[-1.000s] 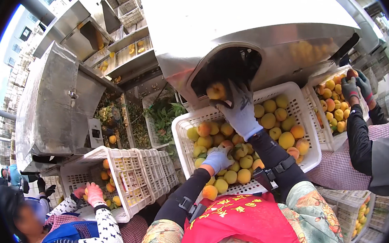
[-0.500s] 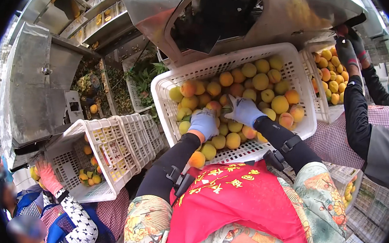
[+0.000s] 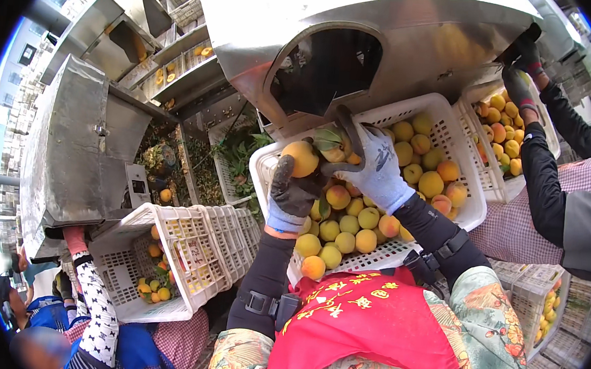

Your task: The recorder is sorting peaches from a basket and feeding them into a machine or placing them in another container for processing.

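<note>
My two gloved hands are raised over the back left part of a white crate (image 3: 477, 213) heaped with round peaches (image 3: 348, 223). My left hand (image 3: 290, 202) is curled around a yellow-orange peach (image 3: 300, 159), thumb on its near side, the other fingers mostly hidden behind it. My right hand (image 3: 383, 170) comes in from the other side, its thumb and dark-tipped fingers pinching a greenish peach (image 3: 330, 145) with a green leaf against it; the two fruits sit side by side, almost meeting. Each looks light enough for one hand — firm, I judge, but with skin that could bruise, so a broad hold around the widest part should serve better than a hard fingertip pinch. The coated palms probably give good grip on the smooth skin. Beneath, the heap makes a bumpy, rolling surface inside perforated plastic walls. Just beyond the crate stands a shiny metal machine (image 3: 419, 51) with a dark, rounded opening (image 3: 326, 71). Leafy debris (image 3: 239, 148) lies to the left, near another crate (image 3: 197, 260) tilted beside a co-worker's patterned sleeve (image 3: 100, 315). To my right, a co-worker's gloved hands (image 3: 518, 88) reach to the machine's edge — above a further crate of fruit (image 3: 503, 129).
</note>
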